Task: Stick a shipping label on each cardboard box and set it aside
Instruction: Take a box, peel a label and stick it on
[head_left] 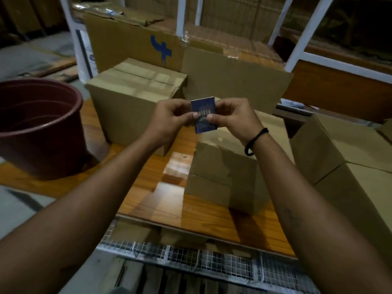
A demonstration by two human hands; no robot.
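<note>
Light is dim and warm-toned, and the corners at 11 and 1 o'clock sink almost to black. Pale glare patches lie on the glossy worktop (203,217) near the centre, and soft arm shadows fall across the cardboard box (222,177) at 5 o'clock. Wide-angle distortion tilts the white post (306,32) at 1 o'clock, and everything looks slightly soft.

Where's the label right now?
Head view, centre: the blue label is pinched between the left hand and right hand, held over the wooden table, in front of the taped box.
</note>
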